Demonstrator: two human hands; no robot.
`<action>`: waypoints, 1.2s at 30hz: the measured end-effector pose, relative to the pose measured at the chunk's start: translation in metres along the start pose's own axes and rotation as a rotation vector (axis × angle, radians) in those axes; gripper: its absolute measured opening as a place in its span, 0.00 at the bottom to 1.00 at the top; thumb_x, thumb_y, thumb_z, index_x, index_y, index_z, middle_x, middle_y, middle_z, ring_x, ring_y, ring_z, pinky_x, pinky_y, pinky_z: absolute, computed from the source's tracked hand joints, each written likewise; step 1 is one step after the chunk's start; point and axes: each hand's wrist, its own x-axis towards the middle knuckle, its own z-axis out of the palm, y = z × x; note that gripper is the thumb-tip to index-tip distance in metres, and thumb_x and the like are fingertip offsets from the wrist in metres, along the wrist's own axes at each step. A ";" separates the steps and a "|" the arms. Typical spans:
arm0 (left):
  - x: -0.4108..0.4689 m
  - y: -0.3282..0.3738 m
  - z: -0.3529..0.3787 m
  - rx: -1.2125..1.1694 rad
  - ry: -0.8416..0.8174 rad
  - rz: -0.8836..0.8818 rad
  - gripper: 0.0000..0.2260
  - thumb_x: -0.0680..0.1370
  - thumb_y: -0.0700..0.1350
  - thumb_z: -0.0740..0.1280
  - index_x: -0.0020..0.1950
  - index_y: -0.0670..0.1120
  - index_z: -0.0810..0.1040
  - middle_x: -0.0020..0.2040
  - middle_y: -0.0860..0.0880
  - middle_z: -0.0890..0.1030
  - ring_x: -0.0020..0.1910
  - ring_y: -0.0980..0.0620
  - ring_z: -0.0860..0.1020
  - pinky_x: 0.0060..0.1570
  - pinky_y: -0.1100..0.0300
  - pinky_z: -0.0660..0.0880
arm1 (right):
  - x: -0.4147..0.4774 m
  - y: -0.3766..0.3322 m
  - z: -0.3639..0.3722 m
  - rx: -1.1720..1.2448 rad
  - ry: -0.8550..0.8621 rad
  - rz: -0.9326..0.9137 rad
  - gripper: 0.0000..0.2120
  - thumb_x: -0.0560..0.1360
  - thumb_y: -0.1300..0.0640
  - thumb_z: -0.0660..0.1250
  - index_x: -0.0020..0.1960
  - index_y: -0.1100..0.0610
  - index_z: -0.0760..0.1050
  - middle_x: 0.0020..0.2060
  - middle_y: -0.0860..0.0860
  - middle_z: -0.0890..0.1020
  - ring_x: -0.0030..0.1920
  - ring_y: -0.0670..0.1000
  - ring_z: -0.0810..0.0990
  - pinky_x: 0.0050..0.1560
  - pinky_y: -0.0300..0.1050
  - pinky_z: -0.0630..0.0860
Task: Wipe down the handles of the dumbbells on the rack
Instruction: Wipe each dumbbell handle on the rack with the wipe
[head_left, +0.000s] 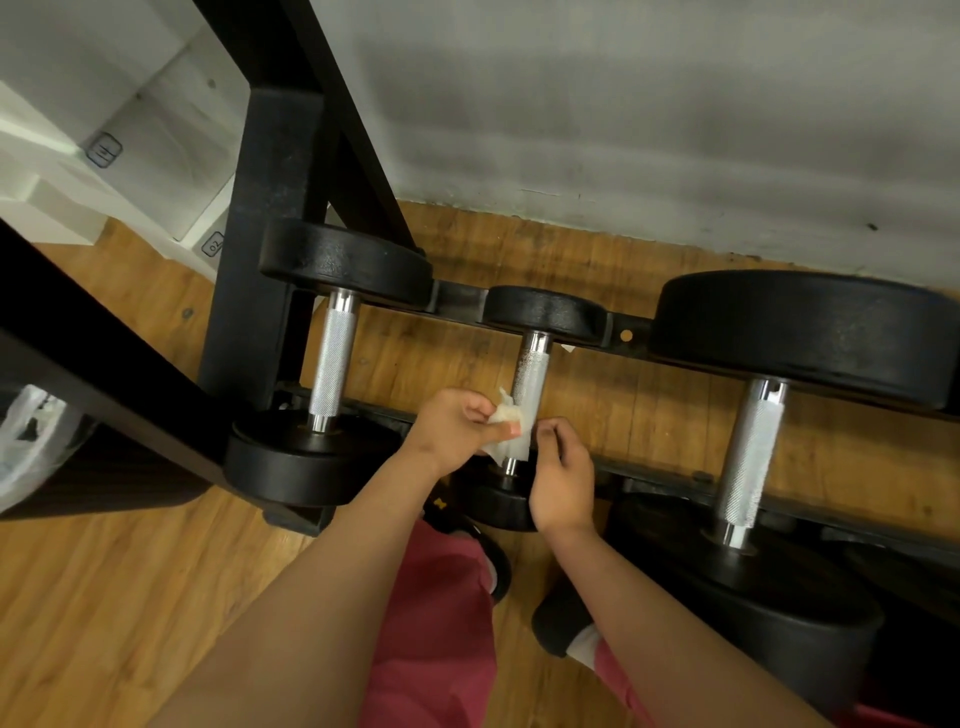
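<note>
Looking down from my head, I see a black metal rack (260, 234) standing on a brown wooden plank floor (130, 597) against a scuffed grey wall (623, 104). Three dumbbells with round black heads and knurled silver handles lie across its rails. The mid-sized left dumbbell (332, 358) is beside the rack's upright, the small middle dumbbell (545, 312) is straight in front of me, and the large right dumbbell (750, 457) is well apart from it. My left hand (452, 434) is closed on a crumpled white paper wipe (506, 441), pinching it between thumb and fingers. The wipe lies against the near end of the middle dumbbell's silver handle (530, 371); the far part of that handle is bare. My right hand (563, 483) sits just right of the wipe with its fingers curled toward the handle's near end. I cannot tell whether it grips the wipe, the handle or nothing. Below my arms are my red shorts (431, 623) and a black slipper (561, 618) on the floor. At the far left edge hangs a thin white plastic bag (26, 441).
</note>
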 end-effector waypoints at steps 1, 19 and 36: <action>-0.002 0.001 -0.001 0.018 -0.019 -0.002 0.09 0.71 0.42 0.77 0.35 0.46 0.79 0.35 0.50 0.81 0.34 0.60 0.77 0.35 0.69 0.74 | 0.000 0.000 0.000 0.004 0.005 0.000 0.13 0.82 0.58 0.56 0.42 0.57 0.75 0.37 0.53 0.76 0.41 0.53 0.74 0.43 0.44 0.69; -0.010 0.007 0.007 0.462 -0.027 0.032 0.14 0.65 0.45 0.80 0.42 0.44 0.77 0.35 0.52 0.76 0.35 0.56 0.74 0.30 0.70 0.64 | 0.001 0.000 0.000 0.023 -0.005 0.004 0.13 0.82 0.60 0.57 0.43 0.61 0.75 0.38 0.58 0.78 0.37 0.49 0.74 0.41 0.46 0.71; -0.016 0.014 0.018 0.355 0.074 -0.033 0.14 0.68 0.42 0.79 0.32 0.45 0.74 0.30 0.54 0.72 0.30 0.59 0.69 0.26 0.71 0.65 | 0.001 0.004 0.001 0.003 0.006 0.011 0.12 0.81 0.57 0.58 0.40 0.52 0.74 0.37 0.50 0.77 0.44 0.55 0.76 0.44 0.50 0.72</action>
